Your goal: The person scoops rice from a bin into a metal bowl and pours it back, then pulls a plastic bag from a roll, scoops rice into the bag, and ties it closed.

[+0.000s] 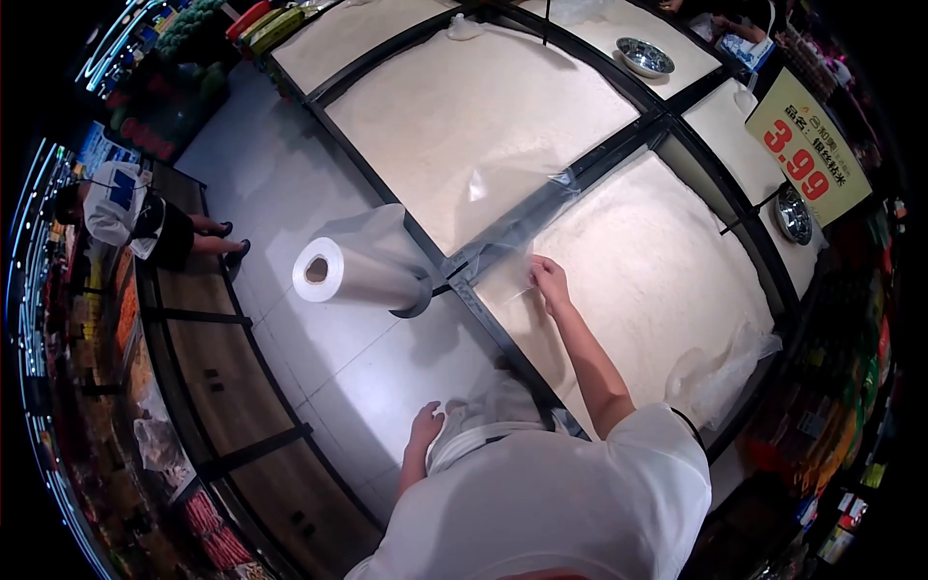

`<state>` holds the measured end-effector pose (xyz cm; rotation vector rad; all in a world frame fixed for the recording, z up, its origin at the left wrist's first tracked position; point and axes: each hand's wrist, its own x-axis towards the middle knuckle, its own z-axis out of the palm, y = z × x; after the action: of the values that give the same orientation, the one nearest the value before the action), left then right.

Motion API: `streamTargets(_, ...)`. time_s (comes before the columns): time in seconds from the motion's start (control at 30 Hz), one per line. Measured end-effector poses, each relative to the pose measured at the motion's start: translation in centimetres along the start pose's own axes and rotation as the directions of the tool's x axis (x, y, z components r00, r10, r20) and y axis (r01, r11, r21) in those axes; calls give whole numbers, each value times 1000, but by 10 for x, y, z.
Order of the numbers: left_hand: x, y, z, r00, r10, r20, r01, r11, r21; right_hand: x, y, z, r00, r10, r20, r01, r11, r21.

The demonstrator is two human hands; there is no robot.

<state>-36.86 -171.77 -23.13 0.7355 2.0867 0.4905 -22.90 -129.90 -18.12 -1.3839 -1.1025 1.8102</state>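
Observation:
My right hand (548, 282) reaches over the near bin of white rice (657, 242), fingers closed on the edge of a clear plastic bag (505, 193). The thin bag spreads over the black divider between two bins, and its outline is hard to make out. My left hand (425, 423) hangs low beside my body, fingers loosely apart, holding nothing. Ahead of it, a large roll of clear plastic bags (372, 273) sits on a holder at the bin's edge.
Metal bowls (645, 58) lie on the far rice bins, near a yellow price sign (810, 145). A crumpled plastic bag (720, 372) rests at the near bin's right side. Another person (145, 217) stands at the left by wooden display bins (217, 387).

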Motion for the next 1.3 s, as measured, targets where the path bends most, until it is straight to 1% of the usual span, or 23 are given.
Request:
streamTargets(0.07,1,-3,2,1000,-1,3,1,1000,16,12,14,-14,981,-120,-149,90,977,-191)
streamTargets(0.1,1,-2,2,1000,-7,9,7,1000,16,9,10,-14,959,-188,-213,122,950,-289)
streamTargets(0.13,1,0,1,1000,-14,15,14,1000,17,7,5,-12,921,-306,-241,219,918,-331)
streamTargets(0.2,1,4,1,1000,-16,23,15,1000,20,0,-13,-9,802,-526,-282,389,819,-422)
streamTargets(0.3,2,4,3,1000,1,20,-1,1000,8,2,-49,13,698,-712,-77,555,606,-569)
streamTargets(0.37,7,-3,7,1000,17,4,-17,1000,-22,12,-63,32,592,-805,44,586,392,-709)
streamTargets(0.47,2,10,0,1000,-3,26,2,1000,30,37,-65,54,587,-783,208,535,182,-825)
streamTargets(0.57,1,8,2,1000,-6,23,5,999,34,48,-48,70,698,-602,388,539,84,-838)
streamTargets(0.67,2,4,3,1000,-1,27,0,999,36,36,-45,86,708,-424,564,633,28,-774)
streamTargets(0.77,3,7,6,998,2,66,-6,998,64,27,-39,94,633,-357,686,742,31,-669)
streamTargets(0.87,9,3,8,996,9,92,-18,995,96,2,-46,85,508,-630,587,795,81,-602)
streamTargets(0.9,12,3,7,996,26,90,-34,996,86,-12,-55,75,529,-654,541,783,131,-608)
streamTargets(0.93,15,1,7,994,42,97,-50,995,81,-28,-65,63,561,-686,464,765,214,-608)
streamTargets(1.0,24,-2,6,988,87,126,-94,994,47,-49,-59,28,610,-737,291,702,332,-631)
streamTargets(1.03,29,-2,6,985,88,148,-96,994,48,-61,-51,6,636,-739,221,657,369,-657)
streamTargets(1.13,40,4,4,971,95,220,-113,991,74,-102,-12,-68,741,-662,109,500,436,-748)
streamTargets(1.17,47,5,4,959,138,247,-171,979,115,-120,2,-93,761,-645,70,435,426,-793)
streamTargets(1.23,57,6,6,942,140,303,-180,977,109,-159,29,-142,774,-633,-24,293,392,-872)
streamTargets(1.27,61,8,7,935,138,328,-181,978,106,-177,41,-166,775,-625,-91,189,368,-910)
streamTargets(1.3,61,18,5,930,127,344,-185,973,141,-194,53,-187,771,-618,-157,82,341,-937)
